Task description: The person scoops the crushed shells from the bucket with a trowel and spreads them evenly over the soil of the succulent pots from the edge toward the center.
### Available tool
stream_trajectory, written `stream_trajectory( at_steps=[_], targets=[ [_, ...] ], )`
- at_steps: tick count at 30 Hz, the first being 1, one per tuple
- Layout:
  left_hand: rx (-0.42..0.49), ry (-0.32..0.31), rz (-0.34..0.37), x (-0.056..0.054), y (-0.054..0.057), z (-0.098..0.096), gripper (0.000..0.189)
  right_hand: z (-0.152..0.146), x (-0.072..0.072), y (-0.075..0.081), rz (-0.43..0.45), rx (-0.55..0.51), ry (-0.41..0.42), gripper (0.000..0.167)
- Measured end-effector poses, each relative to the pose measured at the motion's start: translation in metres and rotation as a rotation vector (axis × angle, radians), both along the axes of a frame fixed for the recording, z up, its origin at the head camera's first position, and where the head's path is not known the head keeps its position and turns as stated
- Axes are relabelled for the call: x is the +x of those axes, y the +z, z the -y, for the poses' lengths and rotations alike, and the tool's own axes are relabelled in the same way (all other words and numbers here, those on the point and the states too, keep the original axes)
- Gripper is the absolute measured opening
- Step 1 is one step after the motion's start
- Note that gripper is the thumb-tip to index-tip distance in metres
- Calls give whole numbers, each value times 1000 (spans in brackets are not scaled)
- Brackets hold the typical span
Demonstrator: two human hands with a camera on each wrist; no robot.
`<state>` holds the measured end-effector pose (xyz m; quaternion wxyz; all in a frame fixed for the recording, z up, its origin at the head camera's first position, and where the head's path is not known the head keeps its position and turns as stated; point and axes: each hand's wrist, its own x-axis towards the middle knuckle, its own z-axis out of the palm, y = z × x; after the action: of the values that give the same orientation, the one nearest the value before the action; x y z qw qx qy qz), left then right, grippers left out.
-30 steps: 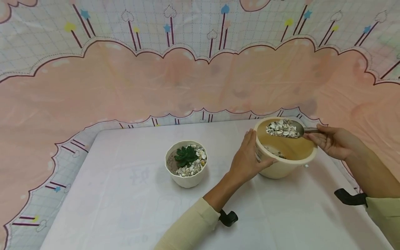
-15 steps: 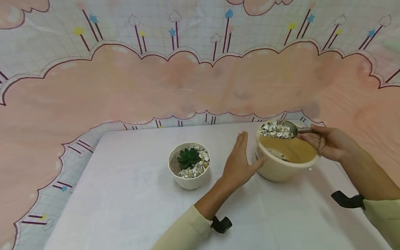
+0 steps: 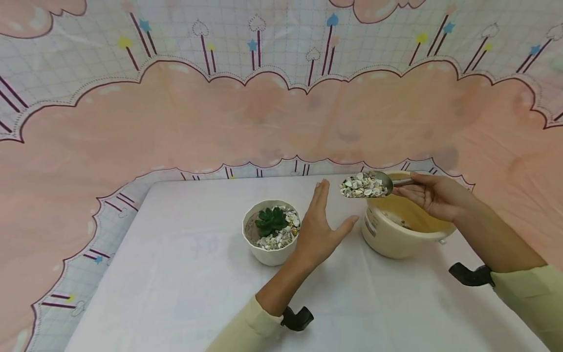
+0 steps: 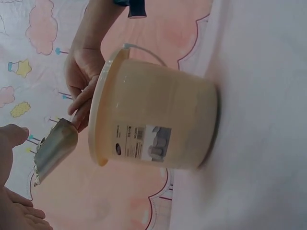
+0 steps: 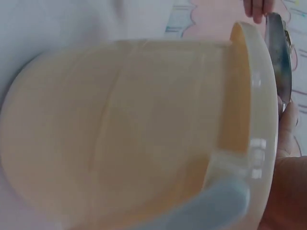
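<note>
A plant pot [image 3: 266, 257] stands on the counter [image 3: 193, 298] at nine o'clock from a bucket [image 3: 391, 244], a scoop [image 3: 386, 182] holding chips [image 3: 362, 186] at ten.

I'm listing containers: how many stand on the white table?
2: the white plant pot, left of the left hand in the head view, and the cream bucket, near the right hand.

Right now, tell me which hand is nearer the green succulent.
Left. The left hand is just right of the green succulent in the head view; the right hand is farther right, by the cream bucket, gripping the metal scoop.
</note>
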<state>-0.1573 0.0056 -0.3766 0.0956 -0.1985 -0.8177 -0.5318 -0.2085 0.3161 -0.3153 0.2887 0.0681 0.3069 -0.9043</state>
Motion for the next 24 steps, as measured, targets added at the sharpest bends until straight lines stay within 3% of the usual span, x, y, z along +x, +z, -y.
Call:
stream_trajectory(
  at_steps=[10,24],
  targets=[
    [17,74,-28,8,4,32,94,38,-11,8,60,70,-27,41],
    [31,165,-104,18,6,74,96,85,-22,4,77,63,44,45]
  ],
)
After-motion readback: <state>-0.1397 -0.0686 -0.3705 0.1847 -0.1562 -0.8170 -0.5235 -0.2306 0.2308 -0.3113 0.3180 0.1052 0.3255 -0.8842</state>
